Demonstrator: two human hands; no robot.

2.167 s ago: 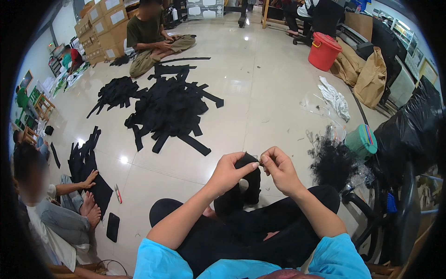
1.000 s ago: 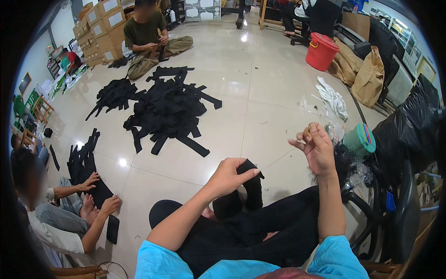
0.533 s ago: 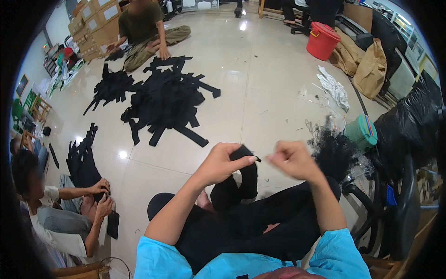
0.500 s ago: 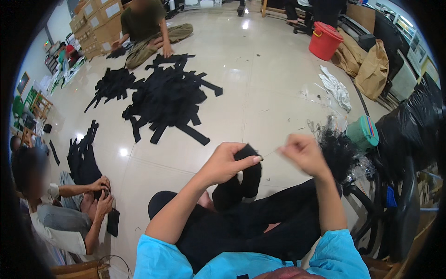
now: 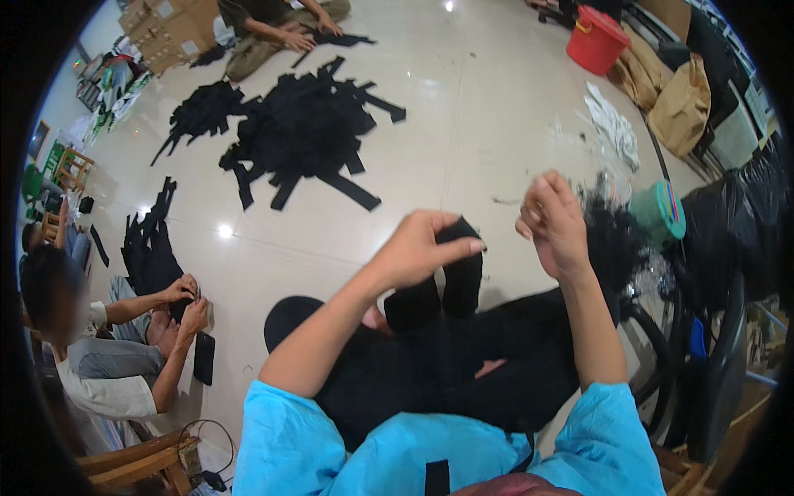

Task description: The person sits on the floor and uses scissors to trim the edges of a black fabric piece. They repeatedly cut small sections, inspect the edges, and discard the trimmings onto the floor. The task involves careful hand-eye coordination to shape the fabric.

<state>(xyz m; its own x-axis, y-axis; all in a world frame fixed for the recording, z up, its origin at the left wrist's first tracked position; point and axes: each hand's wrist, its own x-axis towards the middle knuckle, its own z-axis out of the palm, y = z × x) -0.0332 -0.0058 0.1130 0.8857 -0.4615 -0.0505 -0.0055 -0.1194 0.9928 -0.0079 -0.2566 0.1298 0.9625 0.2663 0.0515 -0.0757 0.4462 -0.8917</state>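
- Tiled floor (image 5: 471, 140), blk cloth pile (image 5: 302, 124) on it
- L hand (image 5: 416, 250), near side of pile, pinching blk strip (image 5: 462, 285)
- R hand (image 5: 556, 227) right of pile, fingers curled, can't tell if holding

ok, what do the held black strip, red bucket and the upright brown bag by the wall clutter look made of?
Black strip: likely fabric, matte; it hangs in a soft bend, weave too fine to read.
Red bucket: probably plastic, smooth; even moulded-looking colour.
Brown bag: perhaps paper, dull; stiff creases, though coated cloth is possible.
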